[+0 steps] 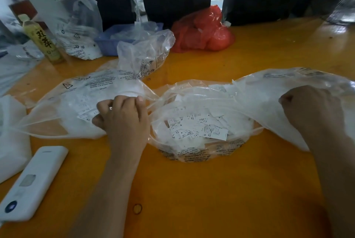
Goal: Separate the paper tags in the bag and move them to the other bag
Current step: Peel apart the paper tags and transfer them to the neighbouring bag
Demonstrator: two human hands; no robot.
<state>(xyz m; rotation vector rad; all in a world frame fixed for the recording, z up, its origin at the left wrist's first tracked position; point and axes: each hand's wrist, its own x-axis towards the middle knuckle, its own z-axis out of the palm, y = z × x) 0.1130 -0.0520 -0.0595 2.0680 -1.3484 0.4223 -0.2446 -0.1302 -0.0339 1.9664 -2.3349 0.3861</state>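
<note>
Two clear plastic bags lie side by side on the orange table. The right bag (209, 153) lies open and holds several small white printed paper tags (199, 128). The left bag (73, 101) also has white tags inside. My left hand (123, 120) rests at the left bag's mouth with fingers curled, gripping the plastic and possibly tags. My right hand (311, 109) grips a fold of the right bag's upper plastic and holds it lifted to the right.
A white remote-like device (32, 182) lies at the front left beside a white bag (11, 138). Farther back stand a yellow-green bottle (42, 40), more clear bags (146, 51), a blue tray (109, 42) and a red plastic bag (201, 30). A rubber band (137, 209) lies near me.
</note>
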